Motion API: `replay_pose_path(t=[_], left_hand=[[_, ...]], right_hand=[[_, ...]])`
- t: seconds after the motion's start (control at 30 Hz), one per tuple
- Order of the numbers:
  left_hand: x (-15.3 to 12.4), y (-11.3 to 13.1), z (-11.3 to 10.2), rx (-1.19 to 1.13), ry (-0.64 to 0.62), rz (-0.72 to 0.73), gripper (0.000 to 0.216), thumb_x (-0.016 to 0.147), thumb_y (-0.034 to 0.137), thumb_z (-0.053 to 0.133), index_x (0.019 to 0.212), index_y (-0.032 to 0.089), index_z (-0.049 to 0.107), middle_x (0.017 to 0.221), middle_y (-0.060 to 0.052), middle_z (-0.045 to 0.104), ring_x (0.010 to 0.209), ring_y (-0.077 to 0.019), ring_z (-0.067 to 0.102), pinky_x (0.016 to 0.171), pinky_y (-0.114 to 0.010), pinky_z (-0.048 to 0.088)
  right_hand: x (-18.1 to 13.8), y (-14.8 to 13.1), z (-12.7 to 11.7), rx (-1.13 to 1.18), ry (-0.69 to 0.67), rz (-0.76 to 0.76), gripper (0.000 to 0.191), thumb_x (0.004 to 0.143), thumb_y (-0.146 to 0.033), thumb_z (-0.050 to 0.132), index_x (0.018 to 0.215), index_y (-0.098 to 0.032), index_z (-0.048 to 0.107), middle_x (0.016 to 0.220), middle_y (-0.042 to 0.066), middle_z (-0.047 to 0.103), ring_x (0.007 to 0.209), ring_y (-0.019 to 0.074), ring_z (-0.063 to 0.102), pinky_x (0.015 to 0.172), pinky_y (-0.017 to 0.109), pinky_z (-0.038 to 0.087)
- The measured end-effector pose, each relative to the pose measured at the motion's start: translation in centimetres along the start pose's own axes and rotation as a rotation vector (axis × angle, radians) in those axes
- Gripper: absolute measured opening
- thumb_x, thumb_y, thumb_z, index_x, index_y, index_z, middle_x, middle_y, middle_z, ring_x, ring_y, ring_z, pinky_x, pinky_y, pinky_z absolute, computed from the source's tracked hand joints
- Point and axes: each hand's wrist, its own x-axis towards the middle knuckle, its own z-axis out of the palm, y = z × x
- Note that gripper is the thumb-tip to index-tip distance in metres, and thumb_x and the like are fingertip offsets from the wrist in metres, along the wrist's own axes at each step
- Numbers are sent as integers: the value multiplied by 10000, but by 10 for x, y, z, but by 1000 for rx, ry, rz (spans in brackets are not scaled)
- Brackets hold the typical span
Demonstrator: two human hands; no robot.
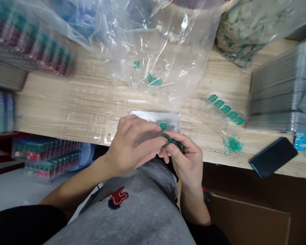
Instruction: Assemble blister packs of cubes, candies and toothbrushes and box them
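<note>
A small, dark green, rounded piece [177,145], shiny and partly covered by fingers, is between my hands in front of my body. My right hand [187,156] is closed round it, thumb on top. The fingertips of my left hand [132,144] are pinched at its left end; a greyish, see-through patch shows between the left thumb and forefinger, too blurred to name. Just beyond my fingers lies a pale tray [155,115], partly hidden by my left hand. A small green square piece [163,126] sits in it.
A clear plastic bag [168,68] spreads across the back over green bits. To the right are a row of green pieces [225,109], green crumbs [233,145], a phone [273,157] and stacked grey trays [272,92]. Clear blister trays [84,112] lie left; packed goods [33,44] stand back left.
</note>
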Motion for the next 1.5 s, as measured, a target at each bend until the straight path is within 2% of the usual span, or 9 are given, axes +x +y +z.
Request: replay_pose_path(t=[0.13,0.27,0.37,0.47,0.63,1.0,1.2,1.37,1.5], left_hand=[[-12,2,4,-15,-75,-21,106,934,229,560,1031,196,590,1003,-65,687,926,-210,611,834,-388,493],[-27,-2,-1,-66,-267,-92,100,950,151,529,1032,141,586,933,-66,678,880,-176,618,777,-309,514],[-33,-10,-5,-68,-426,-72,166,983,207,468,969,141,620,874,-55,663,813,-181,604,716,-306,502],[-31,-16,-6,-97,-522,-103,257,1002,244,418,932,151,646,837,-43,640,770,-181,578,680,-305,475],[-23,-20,-7,-158,-615,-143,277,1005,235,405,940,152,661,837,-35,624,776,-177,562,676,-295,448],[-22,-22,-7,-216,-705,-174,283,1010,263,401,921,171,653,846,-23,611,785,-156,565,674,-264,431],[-21,-20,-6,-260,-767,-221,299,1010,190,349,904,158,628,859,-33,608,781,-153,567,654,-257,419],[-23,-15,-1,-151,-667,-142,309,1008,190,338,825,135,581,789,-32,577,699,-152,544,608,-262,417],[-21,-12,-4,-70,-547,-51,276,981,137,363,796,134,568,752,-33,576,685,-156,542,622,-275,441]], right_hand=[[-4,1,-14,-148,56,19,172,830,-254,713,1000,-280,717,621,-59,650,494,59,560,468,170,475],[6,-12,-42,-679,165,-228,199,834,-181,699,1010,-271,721,898,-6,699,735,95,644,641,223,541],[21,-26,-56,-1004,-5,-364,208,865,-134,650,1029,-241,720,994,26,681,916,123,649,767,245,543],[35,-36,-56,-1138,-217,-384,226,891,-136,619,1096,-198,691,998,45,678,920,124,649,781,236,537],[50,-41,-52,-1204,-344,-407,179,910,-181,602,1063,-199,693,1009,53,672,912,142,647,762,248,533],[62,-40,-55,-1193,-477,-389,208,936,-207,554,1077,-232,706,994,56,653,886,155,640,740,272,519],[64,-36,-54,-1208,-507,-373,214,937,-204,548,1084,-201,703,985,77,642,869,164,635,725,274,518],[60,-31,-57,-1177,-437,-344,243,929,-232,569,1135,-247,696,1057,74,663,939,180,647,765,300,533],[50,-32,-64,-1076,-156,-359,216,908,-233,597,1085,-252,720,989,51,691,857,158,653,745,306,539]])
